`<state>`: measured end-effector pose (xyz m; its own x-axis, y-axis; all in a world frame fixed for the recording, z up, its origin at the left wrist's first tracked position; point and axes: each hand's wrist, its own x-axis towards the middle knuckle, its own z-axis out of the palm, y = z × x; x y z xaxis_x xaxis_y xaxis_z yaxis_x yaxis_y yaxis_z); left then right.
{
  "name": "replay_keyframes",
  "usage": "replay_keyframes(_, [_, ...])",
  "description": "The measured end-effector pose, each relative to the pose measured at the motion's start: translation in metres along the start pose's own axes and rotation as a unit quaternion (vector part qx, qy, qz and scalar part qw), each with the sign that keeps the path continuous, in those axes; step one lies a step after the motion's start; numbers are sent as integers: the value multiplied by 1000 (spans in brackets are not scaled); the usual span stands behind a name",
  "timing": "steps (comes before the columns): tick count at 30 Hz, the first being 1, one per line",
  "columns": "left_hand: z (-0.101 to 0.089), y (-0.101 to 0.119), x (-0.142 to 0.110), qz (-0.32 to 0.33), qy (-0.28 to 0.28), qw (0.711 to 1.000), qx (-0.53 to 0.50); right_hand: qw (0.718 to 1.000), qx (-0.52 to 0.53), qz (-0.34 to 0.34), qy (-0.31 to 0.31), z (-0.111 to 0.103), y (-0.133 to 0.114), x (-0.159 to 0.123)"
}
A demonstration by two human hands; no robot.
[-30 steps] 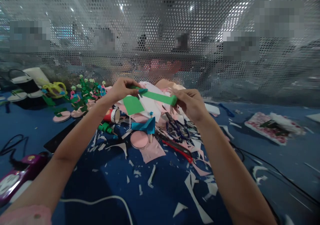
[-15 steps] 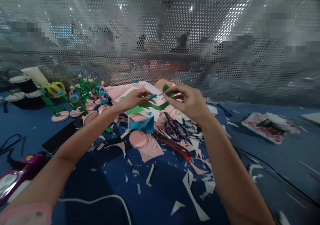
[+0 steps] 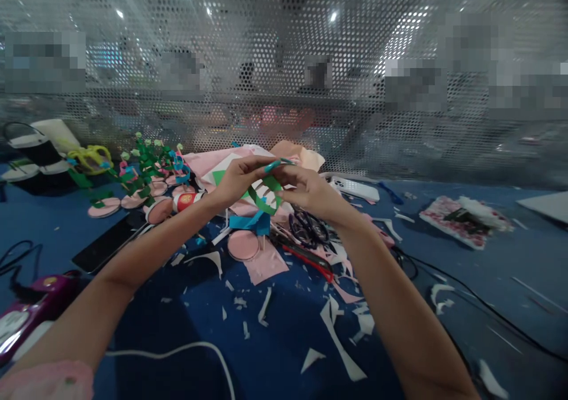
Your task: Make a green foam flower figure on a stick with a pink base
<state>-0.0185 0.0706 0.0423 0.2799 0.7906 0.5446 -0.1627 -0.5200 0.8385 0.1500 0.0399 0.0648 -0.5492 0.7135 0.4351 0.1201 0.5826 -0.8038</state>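
Observation:
My left hand (image 3: 239, 180) and my right hand (image 3: 308, 188) meet above the pile, both closed on a green paper strip (image 3: 262, 206). The strip curves into a loop that hangs below the fingers. Teal shows at my left fingertips; whether it is nail colour or a small piece, I cannot tell. Just under the loop stands a bent blue paper piece (image 3: 248, 223), beside a round pink disc (image 3: 244, 245) and a pink paper square (image 3: 265, 264). My fingers hide where the strip's ends lie.
Scissors (image 3: 306, 228) and a red-and-black cutter (image 3: 308, 259) lie among paper scraps. Small paper plants on pink discs (image 3: 104, 206) stand left, near a dark phone (image 3: 109, 243). Behind are a white phone (image 3: 355, 189) and a perforated metal screen (image 3: 284, 116). A white cable (image 3: 177, 348) crosses the front.
My hands have come together, and the green strip, stretched between them before, is now curled into a loop. My right hand has moved left, and the view has shifted slightly.

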Motion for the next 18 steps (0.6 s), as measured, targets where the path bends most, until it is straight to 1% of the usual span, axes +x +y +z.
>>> replay_keyframes(2, [0, 0, 1, 0, 21, 1000, -6, 1000, -8, -3, 26, 6, 4, 1])
replay_keyframes(3, [0, 1, 1, -7, 20, 1000, -16, 999, -8, 0, 40, 8, 6, 1])
replay_keyframes(7, [3, -1, 1, -83, -23, 994, -62, 995, 13, 10, 96, 13, 14, -2])
replay_keyframes(9, [8, -6, 0, -109, -28, 990, -83, 993, 17, 10, 113, 15, 17, -7])
replay_keyframes(11, [14, -13, -2, -115, -13, 988, -98, 992, 22, 8, 127, 19, 20, -14])
replay_keyframes(13, [17, -17, -4, -109, 25, 988, -105, 988, 23, 12, 151, 21, 21, -20])
replay_keyframes(15, [17, -17, -4, -98, 73, 986, -113, 980, -8, 34, 195, 15, 21, -24])
replay_keyframes(16, [15, -14, -3, -94, 90, 985, -116, 972, -42, 53, 225, 7, 22, -27])
replay_keyframes(17, [12, -12, -1, -93, 102, 984, -114, 959, -90, 77, 259, -5, 24, -30])
replay_keyframes(18, [9, -8, 1, -96, 108, 984, -104, 938, -156, 100, 292, -21, 29, -35])
